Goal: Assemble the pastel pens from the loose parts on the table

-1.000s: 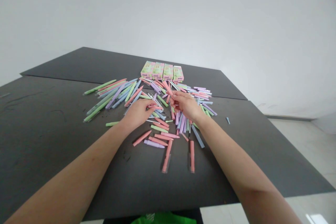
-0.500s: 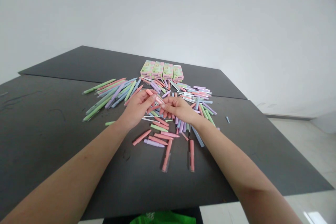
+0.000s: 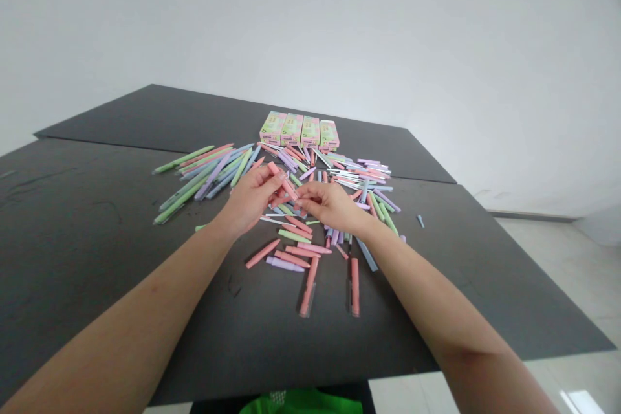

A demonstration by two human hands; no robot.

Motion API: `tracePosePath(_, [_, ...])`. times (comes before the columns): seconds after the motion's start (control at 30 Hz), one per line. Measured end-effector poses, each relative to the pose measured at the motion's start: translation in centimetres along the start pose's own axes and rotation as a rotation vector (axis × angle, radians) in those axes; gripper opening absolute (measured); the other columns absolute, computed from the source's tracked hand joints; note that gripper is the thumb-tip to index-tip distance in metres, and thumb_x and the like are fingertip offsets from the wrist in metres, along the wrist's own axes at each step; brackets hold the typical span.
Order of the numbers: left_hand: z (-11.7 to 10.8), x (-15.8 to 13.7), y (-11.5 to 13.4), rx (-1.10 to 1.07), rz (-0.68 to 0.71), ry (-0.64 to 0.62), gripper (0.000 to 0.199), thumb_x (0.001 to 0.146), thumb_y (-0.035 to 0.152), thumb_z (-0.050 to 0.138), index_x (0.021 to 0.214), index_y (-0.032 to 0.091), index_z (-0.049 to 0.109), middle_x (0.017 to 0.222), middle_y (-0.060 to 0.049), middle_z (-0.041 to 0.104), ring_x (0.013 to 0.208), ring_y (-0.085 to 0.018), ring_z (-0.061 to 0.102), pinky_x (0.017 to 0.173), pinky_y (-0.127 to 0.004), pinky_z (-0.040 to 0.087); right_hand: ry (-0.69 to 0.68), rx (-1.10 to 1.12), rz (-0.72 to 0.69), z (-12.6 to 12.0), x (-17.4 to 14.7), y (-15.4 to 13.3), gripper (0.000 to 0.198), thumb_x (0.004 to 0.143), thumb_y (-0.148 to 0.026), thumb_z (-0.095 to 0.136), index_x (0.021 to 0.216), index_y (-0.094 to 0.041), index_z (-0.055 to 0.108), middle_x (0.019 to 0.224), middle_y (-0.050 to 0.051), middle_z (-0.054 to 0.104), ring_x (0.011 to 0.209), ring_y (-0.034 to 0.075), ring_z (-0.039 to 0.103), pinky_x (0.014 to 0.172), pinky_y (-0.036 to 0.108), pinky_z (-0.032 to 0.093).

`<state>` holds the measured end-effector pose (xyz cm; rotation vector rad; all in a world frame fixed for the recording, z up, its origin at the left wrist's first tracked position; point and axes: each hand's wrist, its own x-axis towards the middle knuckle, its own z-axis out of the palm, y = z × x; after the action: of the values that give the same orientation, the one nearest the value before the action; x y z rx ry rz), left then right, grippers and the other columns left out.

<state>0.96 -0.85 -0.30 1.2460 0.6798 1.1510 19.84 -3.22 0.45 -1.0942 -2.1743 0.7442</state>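
Above the middle of the table, my left hand (image 3: 252, 197) is closed round a pink pen barrel (image 3: 283, 181), which slants down to the right. My right hand (image 3: 327, 205) pinches at the barrel's lower end; anything small between those fingertips is hidden. Below my hands lie several loose pink pen parts (image 3: 262, 253), a green one (image 3: 294, 236) and a purple one (image 3: 284, 264). Two pink pen parts with clear plastic pieces, one at left (image 3: 309, 288) and one at right (image 3: 355, 288), lie closest to me.
Four-coloured pens in a pile (image 3: 208, 174) lie to the left. More pen parts and thin white refills (image 3: 347, 179) spread behind and right of my hands. Several pink-green boxes (image 3: 292, 129) stand in a row at the back of the black table (image 3: 97, 259).
The pink barrel is turned more steeply, and the clear piece that showed at its lower end is less visible. My right hand has shifted slightly down and left.
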Motion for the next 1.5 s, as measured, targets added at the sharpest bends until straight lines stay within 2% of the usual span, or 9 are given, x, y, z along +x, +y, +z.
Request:
tracePosePath(0.17, [-0.4,0.2,0.0,0.046,0.064,0.026,0.023,0.084,0.033,0.065,0.076,0.014,0.055,0.066,0.001,0.056,0.05,-0.006,0.046,0.041,-0.017,0.034,-0.06,-0.107,0.063,-2.3,-0.5,-1.0,0.019,0.081,-0.009,0.056,0.092,-0.014,0.07,0.079,0.002,0.069,0.068,0.011,0.06,0.064,0.021,0.042])
tracePosePath(0.3, [-0.6,0.2,0.0,0.073,0.069,0.045,0.02,0.085,0.032,0.062,0.076,0.014,0.056,0.067,0.0,0.057,0.05,-0.007,0.047,0.04,-0.017,0.033,-0.247,-0.287,0.09,-3.6,-2.2,-1.6,0.021,0.074,-0.005,0.056,0.083,-0.014,0.073,0.082,0.004,0.072,0.072,0.012,0.061,0.066,0.022,0.042])
tracePosePath(0.53, [-0.1,0.1,0.1,0.124,0.066,0.054,0.023,0.085,0.031,0.06,0.07,0.016,0.053,0.062,0.0,0.057,0.047,-0.007,0.046,0.038,-0.017,0.031,-0.407,-0.657,0.336,-3.4,-6.0,-2.6,0.018,0.08,-0.027,0.058,0.079,-0.017,0.073,0.072,0.006,0.07,0.068,0.017,0.061,0.06,0.025,0.038])
tracePosePath(0.63, [0.0,0.1,-0.1,0.139,0.06,0.06,0.024,0.085,0.033,0.06,0.07,0.016,0.052,0.062,0.0,0.056,0.047,-0.007,0.045,0.037,-0.017,0.03,-0.431,-0.791,0.391,-3.0,-6.6,-3.0,0.023,0.08,-0.036,0.058,0.077,-0.017,0.072,0.076,0.009,0.07,0.073,0.02,0.063,0.06,0.026,0.038])
tracePosePath(0.73, [0.0,0.1,-0.2,0.147,0.048,0.065,0.023,0.084,0.033,0.06,0.072,0.016,0.052,0.063,0.0,0.055,0.047,-0.007,0.046,0.036,-0.017,0.029,-0.44,-0.84,0.432,-2.5,-6.6,-3.1,0.023,0.08,-0.036,0.058,0.081,-0.018,0.072,0.083,0.01,0.071,0.08,0.022,0.064,0.062,0.026,0.04])
tracePosePath(1.03, [0.0,-0.1,-0.4,0.199,0.037,0.025,0.025,0.086,0.037,0.06,0.074,0.016,0.051,0.066,0.001,0.054,0.047,-0.006,0.045,0.037,-0.017,0.03,-0.424,-0.883,0.414,-1.8,-6.6,-3.5,0.021,0.079,-0.021,0.052,0.083,-0.017,0.073,0.085,0.012,0.072,0.083,0.023,0.066,0.072,0.029,0.046])
tracePosePath(1.27, [0.6,-0.6,0.2,0.265,0.067,-0.06,0.025,0.088,0.036,0.058,0.073,0.016,0.052,0.065,0.003,0.055,0.044,-0.004,0.041,0.042,-0.017,0.034,-0.379,-0.834,0.414,-1.5,-7.1,-3.3,0.017,0.07,-0.016,0.054,0.077,-0.017,0.07,0.083,0.013,0.072,0.081,0.026,0.066,0.063,0.029,0.043])
tracePosePath(1.4, [0.6,-0.7,0.5,0.326,0.064,-0.116,0.025,0.089,0.037,0.057,0.076,0.016,0.055,0.065,0.002,0.059,0.046,-0.006,0.045,0.043,-0.017,0.036,-0.229,-0.649,0.378,-2.3,-7.3,-2.9,0.011,0.07,-0.015,0.055,0.072,-0.017,0.066,0.074,0.007,0.069,0.071,0.019,0.062,0.061,0.026,0.04])
tracePosePath(1.5, [0.8,-0.8,0.4,0.294,0.049,-0.15,0.023,0.089,0.038,0.057,0.083,0.016,0.057,0.07,-0.001,0.062,0.058,-0.01,0.057,0.048,-0.018,0.045,-0.1,-0.306,0.349,-3.1,-7.1,-2.1,0.007,0.073,-0.016,0.056,0.075,-0.016,0.063,0.069,0.003,0.065,0.063,0.013,0.058,0.06,0.023,0.042])
